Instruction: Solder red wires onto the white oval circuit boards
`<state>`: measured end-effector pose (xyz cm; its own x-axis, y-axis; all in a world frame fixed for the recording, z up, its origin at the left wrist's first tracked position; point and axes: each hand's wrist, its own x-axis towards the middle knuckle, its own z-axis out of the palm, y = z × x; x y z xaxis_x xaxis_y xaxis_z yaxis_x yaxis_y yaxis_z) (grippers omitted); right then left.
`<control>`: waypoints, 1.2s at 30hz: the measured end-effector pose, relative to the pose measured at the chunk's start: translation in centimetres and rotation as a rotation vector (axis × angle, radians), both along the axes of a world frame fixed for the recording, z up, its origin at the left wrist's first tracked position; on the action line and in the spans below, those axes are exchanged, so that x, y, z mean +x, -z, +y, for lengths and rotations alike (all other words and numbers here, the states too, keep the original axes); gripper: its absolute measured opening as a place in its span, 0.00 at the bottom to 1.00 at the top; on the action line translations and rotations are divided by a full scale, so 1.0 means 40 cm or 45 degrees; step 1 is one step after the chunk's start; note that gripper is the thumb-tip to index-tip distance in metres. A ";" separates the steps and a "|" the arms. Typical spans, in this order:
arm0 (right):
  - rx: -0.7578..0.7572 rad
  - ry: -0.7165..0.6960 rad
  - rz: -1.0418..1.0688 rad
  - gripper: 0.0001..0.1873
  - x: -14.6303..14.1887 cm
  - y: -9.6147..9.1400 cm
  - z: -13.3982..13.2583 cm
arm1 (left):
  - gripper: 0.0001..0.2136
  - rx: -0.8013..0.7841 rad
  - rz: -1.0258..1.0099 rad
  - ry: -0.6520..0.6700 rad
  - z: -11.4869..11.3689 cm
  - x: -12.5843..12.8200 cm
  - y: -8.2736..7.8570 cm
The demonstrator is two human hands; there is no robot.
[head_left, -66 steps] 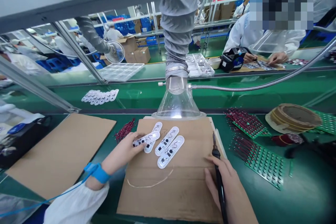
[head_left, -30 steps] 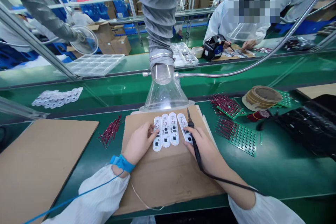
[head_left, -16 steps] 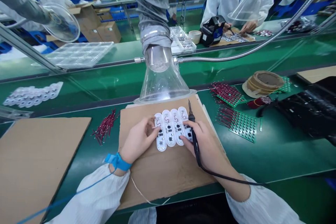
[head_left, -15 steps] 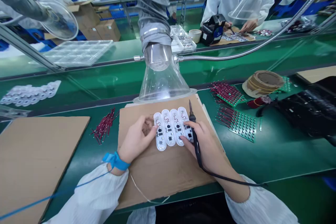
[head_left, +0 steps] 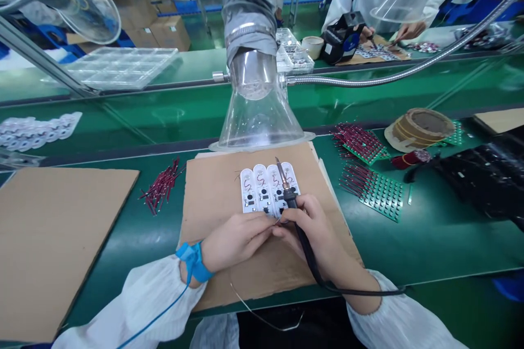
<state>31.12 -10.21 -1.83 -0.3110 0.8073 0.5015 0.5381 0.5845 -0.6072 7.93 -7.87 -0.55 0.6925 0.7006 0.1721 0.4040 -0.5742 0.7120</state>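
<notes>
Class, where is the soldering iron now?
In the head view, the iron is right of centre, in the right hand, its metal end over the white strips.

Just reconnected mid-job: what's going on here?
A person's right hand grips a soldering iron, which points away across four white boards set side by side on cardboard. The left hand, with a blue wrist strap, is close beside it by the boards' near ends. A clear hood hangs just beyond; red wires lie to the left.

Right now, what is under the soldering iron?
The front of the soldering iron overlaps two white strips on cardboard. What it and the right hand directly cover cannot be seen.
</notes>
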 end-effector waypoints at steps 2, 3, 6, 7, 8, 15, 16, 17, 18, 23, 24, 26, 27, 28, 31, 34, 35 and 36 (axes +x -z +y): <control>-0.068 0.031 -0.010 0.05 0.002 0.002 -0.002 | 0.18 -0.028 0.014 0.032 0.001 -0.004 0.002; -0.112 0.037 -0.010 0.04 0.003 0.002 -0.002 | 0.18 -0.035 0.010 0.046 0.002 -0.005 0.002; -0.207 0.000 -0.025 0.05 0.005 0.000 -0.004 | 0.20 -0.044 0.013 0.064 0.005 -0.005 0.005; -0.225 -0.022 -0.033 0.06 0.005 0.000 -0.004 | 0.21 -0.055 0.029 0.055 0.006 -0.004 0.006; -0.250 -0.037 -0.023 0.08 0.004 0.001 -0.004 | 0.22 -0.076 0.051 0.037 0.006 -0.003 0.005; -0.721 0.291 0.472 0.09 0.042 0.003 0.022 | 0.17 -0.395 0.114 -0.216 0.054 -0.063 -0.070; -0.746 0.322 0.482 0.10 0.056 0.002 0.028 | 0.17 -0.412 0.152 -0.214 0.070 -0.086 -0.089; -0.764 0.340 0.486 0.12 0.071 0.001 0.032 | 0.17 -0.408 0.199 -0.192 0.087 -0.109 -0.109; -0.759 0.343 0.470 0.13 0.084 0.001 0.036 | 0.16 -0.385 0.248 -0.158 0.105 -0.132 -0.127; -0.389 0.168 0.087 0.12 0.124 0.004 0.042 | 0.17 -0.243 0.383 0.021 0.185 -0.193 -0.142; -0.297 0.175 0.030 0.13 0.130 0.002 0.043 | 0.17 -0.216 0.362 0.022 0.193 -0.196 -0.127; -0.165 0.226 -0.006 0.14 0.144 -0.003 0.048 | 0.17 -0.133 0.277 -0.057 0.200 -0.196 -0.085; -0.132 0.245 0.006 0.13 0.152 -0.006 0.050 | 0.16 -0.082 0.224 -0.135 0.199 -0.196 -0.062; -0.117 0.258 0.027 0.11 0.160 -0.008 0.052 | 0.16 -0.030 0.175 -0.220 0.196 -0.196 -0.039; -0.180 0.333 0.160 0.07 0.179 -0.006 0.053 | 0.15 0.099 0.089 -0.384 0.182 -0.197 0.013; -0.282 0.387 0.430 0.15 0.186 0.013 0.048 | 0.14 0.190 0.051 -0.389 0.172 -0.197 0.028; -0.293 0.387 0.514 0.16 0.186 0.020 0.045 | 0.14 0.219 0.032 -0.380 0.170 -0.197 0.027; -0.292 0.388 0.572 0.16 0.188 0.028 0.043 | 0.15 0.246 0.008 -0.365 0.169 -0.196 0.024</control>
